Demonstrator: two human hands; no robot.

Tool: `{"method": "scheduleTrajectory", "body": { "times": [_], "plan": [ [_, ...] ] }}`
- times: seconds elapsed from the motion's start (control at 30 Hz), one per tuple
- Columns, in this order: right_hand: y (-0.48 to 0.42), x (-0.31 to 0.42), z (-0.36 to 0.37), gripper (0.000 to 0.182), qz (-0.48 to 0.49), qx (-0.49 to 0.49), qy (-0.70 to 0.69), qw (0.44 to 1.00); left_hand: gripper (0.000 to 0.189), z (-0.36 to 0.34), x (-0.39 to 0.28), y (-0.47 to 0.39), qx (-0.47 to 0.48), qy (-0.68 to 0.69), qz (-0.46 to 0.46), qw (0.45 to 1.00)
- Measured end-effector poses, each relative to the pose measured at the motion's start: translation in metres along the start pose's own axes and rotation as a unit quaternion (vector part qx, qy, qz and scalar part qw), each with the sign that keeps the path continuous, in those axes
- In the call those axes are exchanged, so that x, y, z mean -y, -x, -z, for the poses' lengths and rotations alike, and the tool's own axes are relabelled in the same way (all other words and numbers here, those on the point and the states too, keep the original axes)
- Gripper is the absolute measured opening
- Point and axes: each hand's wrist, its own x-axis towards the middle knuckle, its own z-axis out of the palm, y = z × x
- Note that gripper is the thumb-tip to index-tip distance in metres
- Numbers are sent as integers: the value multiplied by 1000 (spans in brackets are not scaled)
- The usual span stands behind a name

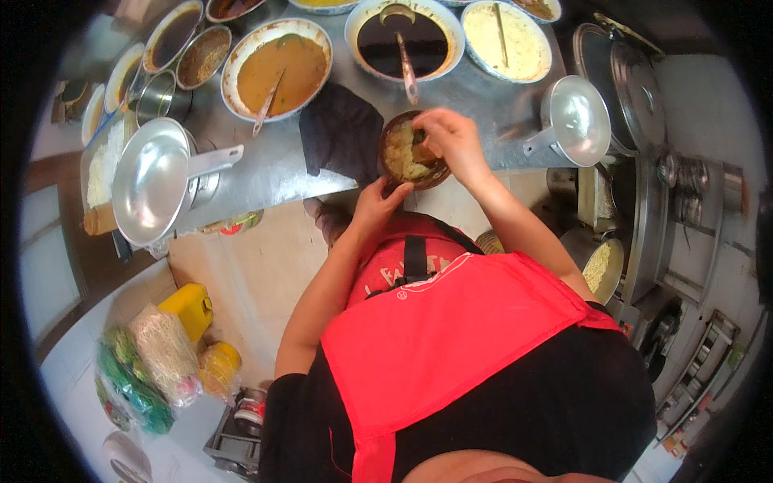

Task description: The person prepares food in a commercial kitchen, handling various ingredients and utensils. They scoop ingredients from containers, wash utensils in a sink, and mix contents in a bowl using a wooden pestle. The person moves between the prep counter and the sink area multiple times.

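A brown bowl (401,154) with a pale yellowish, mushy food in it sits at the near edge of the steel table (272,163). My left hand (381,205) grips its near rim, thumb on the edge. Over the bowl's right side, my right hand (450,137) has its fingers closed on a utensil whose lower part is in the food; its kind cannot be made out. A dark cloth (339,130) lies just left of the bowl. Beyond stand a basin of dark sauce (377,48) with a ladle and a basin of brown sauce (259,81) with a spoon.
A metal pan (151,181) overhangs the table's left end, and another pan (580,121) stands at the right. A basin of pale yellow food (525,51) is at the back right. On the floor at lower left are a yellow jug (188,309) and plastic bags (163,350).
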Motion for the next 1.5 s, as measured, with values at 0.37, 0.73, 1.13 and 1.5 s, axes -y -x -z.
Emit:
{"method": "scheduleTrajectory", "body": {
  "times": [0.37,0.73,1.13,1.5],
  "plan": [
    [-17,4,4,14,-7,-4,33,999,49,2,-7,-3,10,29,15,999],
    [-13,34,7,14,37,-3,-16,999,52,1,14,-3,10,41,11,999],
    [-19,-10,0,16,55,-3,28,998,50,-1,1,-4,18,56,15,998],
    [-26,9,-2,17,25,37,3,999,52,1,-6,-5,5,7,34,999]
  ]
}}
